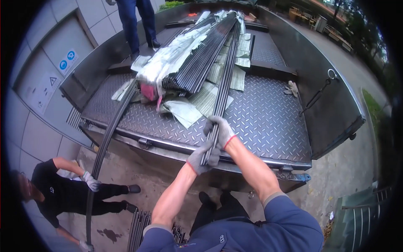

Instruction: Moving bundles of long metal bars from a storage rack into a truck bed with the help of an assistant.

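My left gloved hand [201, 158]: wrapped round dark metal rods [223, 93], near end
My right gloved hand [220, 128]: gripping same rods, farther up
Rods: slanting over diamond-plate cargo bed [268, 117], right of larger rod stack [205, 59]

This is an outdoor loading yard beside a building. A truck bed [268, 117] with a diamond-plate floor bears long dark bars [226, 80]. Left of the truck bed rises a panelled wall [35, 136] with blue safety signs [69, 59]; below its near edge spreads stained concrete ground [163, 185]; beyond its right side are pavement [336, 56], grass [373, 107] and trees [363, 33].
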Available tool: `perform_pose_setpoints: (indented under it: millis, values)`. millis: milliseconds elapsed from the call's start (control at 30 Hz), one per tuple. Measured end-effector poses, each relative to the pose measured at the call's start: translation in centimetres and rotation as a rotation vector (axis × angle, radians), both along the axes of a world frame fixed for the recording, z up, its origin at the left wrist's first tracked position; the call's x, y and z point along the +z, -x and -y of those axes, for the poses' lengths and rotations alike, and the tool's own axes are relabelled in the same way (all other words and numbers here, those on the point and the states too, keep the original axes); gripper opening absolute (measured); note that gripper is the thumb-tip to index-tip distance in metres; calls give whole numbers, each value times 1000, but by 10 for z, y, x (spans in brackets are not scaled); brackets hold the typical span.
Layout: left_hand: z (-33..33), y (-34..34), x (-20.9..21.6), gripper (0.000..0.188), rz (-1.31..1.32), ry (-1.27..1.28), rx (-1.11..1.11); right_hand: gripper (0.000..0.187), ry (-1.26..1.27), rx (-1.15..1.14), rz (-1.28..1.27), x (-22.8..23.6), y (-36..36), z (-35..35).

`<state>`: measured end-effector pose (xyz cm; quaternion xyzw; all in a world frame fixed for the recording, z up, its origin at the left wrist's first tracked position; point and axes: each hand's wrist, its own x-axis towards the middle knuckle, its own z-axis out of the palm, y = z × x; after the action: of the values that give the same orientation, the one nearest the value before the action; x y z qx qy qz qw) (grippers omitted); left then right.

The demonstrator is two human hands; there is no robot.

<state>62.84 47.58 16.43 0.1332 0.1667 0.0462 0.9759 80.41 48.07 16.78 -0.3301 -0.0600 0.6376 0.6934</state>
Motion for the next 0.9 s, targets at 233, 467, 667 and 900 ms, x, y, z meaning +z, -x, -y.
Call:
perform_pose_setpoints:
  millis: [233,467,667,900]
  values:
    - [123,160,34,44,-289,4,-63,20,132,194,-140,15,138,135]
    - [234,269,78,53,-522,-135,-29,18,-104,293,-286,39,94,135]
    - [299,316,97,49,-530,-139,44,20,2,113,-327,35,114,133]
    - [375,386,117,58,-230,-22,-127,23,81,98,-393,80,177,222]
